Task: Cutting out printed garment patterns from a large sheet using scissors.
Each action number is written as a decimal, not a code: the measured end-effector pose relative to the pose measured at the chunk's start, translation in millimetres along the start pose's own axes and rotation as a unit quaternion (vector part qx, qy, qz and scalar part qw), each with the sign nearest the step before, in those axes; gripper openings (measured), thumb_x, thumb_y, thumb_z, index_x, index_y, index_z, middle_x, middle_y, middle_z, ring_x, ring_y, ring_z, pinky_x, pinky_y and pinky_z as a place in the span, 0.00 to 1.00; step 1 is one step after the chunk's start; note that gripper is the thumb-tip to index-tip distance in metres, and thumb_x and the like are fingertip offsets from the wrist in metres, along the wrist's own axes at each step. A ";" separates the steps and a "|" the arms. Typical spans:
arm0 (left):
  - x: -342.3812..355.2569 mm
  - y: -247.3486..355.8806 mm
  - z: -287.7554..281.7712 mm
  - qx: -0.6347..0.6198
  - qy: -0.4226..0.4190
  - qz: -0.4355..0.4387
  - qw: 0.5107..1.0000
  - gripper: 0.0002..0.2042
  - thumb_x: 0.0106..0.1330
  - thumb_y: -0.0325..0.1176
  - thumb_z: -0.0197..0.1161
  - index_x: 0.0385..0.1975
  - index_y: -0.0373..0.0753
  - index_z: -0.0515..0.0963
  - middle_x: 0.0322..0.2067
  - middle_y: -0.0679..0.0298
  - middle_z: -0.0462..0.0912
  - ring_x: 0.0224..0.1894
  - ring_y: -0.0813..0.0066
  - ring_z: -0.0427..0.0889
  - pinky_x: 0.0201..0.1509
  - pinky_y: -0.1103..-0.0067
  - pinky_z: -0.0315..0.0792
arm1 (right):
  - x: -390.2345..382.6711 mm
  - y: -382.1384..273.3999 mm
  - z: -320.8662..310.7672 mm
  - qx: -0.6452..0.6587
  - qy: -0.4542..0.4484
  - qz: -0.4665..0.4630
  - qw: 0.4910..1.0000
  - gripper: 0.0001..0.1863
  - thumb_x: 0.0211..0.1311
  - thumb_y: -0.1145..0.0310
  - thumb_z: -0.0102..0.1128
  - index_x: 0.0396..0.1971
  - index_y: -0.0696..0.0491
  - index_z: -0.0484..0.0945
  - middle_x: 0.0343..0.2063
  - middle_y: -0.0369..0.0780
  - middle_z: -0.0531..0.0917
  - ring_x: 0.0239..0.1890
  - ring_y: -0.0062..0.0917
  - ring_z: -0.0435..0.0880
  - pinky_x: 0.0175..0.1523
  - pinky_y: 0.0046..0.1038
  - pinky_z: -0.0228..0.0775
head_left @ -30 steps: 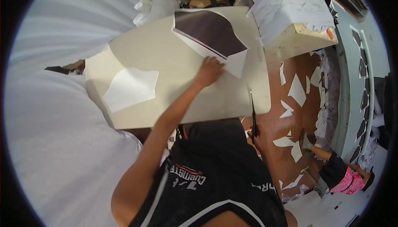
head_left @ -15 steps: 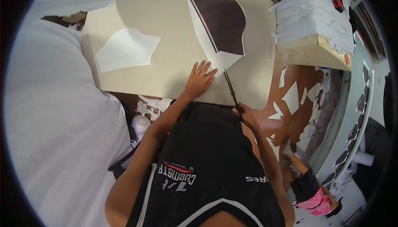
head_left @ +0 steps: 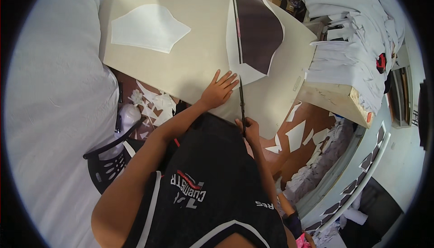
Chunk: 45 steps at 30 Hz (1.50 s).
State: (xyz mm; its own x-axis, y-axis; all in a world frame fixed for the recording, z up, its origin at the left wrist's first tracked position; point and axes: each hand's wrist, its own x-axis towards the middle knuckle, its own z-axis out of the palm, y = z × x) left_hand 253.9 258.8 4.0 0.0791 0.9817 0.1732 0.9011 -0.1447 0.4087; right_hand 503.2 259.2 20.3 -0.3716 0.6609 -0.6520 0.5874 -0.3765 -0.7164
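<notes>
On the cream tabletop (head_left: 201, 3) lies a dark brown panel with a white border (head_left: 261, 31), seemingly fabric or paper. My left hand (head_left: 219, 91) rests flat with fingers spread, its fingertips at the panel's near white edge. A long pair of dark scissors (head_left: 242, 96) is gripped in my right hand (head_left: 249, 129) at the table's near edge. The blades point away from me, with their tips at the panel's near white border beside my left fingers. A plain white cut piece (head_left: 148, 30) lies flat on the left of the table.
White cloth (head_left: 54, 112) drapes along the left side. Stacked white cloth (head_left: 348, 53) fills a wooden bench (head_left: 334, 92) at the right. White offcuts (head_left: 296, 135) litter the brown floor. A black plastic chair (head_left: 106, 169) stands at lower left; another person's arm (head_left: 285, 205) shows at lower right.
The view has turned, so the table and panel appear rotated. The scissors now stand more upright in view, their tips still at the panel's near border. My left hand remains flat beside them.
</notes>
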 end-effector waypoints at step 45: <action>1.6 -5.4 -7.3 -0.076 -0.005 -0.045 0.996 0.25 0.57 0.31 0.63 0.58 0.36 0.72 0.64 0.56 0.67 0.72 0.61 0.58 0.78 0.59 0.45 | 79.1 -94.9 -4.5 0.070 -0.079 0.003 0.994 0.22 0.59 0.52 0.71 0.17 0.50 0.72 0.11 0.31 0.72 0.11 0.14 0.69 0.18 0.19 0.59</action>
State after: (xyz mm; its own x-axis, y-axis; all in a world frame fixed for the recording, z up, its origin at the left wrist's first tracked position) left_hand 246.0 260.2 8.6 0.0063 0.9927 0.1203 0.8298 -0.0723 0.5533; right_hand 421.3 350.1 37.8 -0.4826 0.5524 -0.6797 0.4886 -0.4743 -0.7323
